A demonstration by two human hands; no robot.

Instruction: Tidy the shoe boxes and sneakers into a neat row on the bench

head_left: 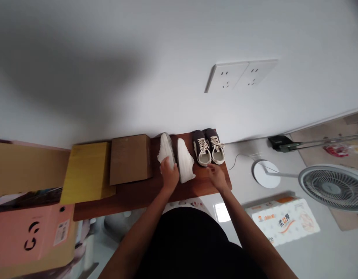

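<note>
Black clothing (193, 244) fills the bottom of your view, right under the camera. Beyond it runs the wooden shelf (138, 193) against the wall. Near the shelf's middle, your left hand (169, 175) is wrapped around the heel of a white shoe (166, 149), which is tipped onto its side. A second white shoe (185, 159) lies flat just beside it, toward the shelf's right end. At that end stand the dark shoes (208, 146). Your right hand (217, 175) meets their heels, fingers loosely curled; whether it grips cannot be told. On the shelf's left half sit a brown box (130, 158) and a yellow box (87, 170).
</note>
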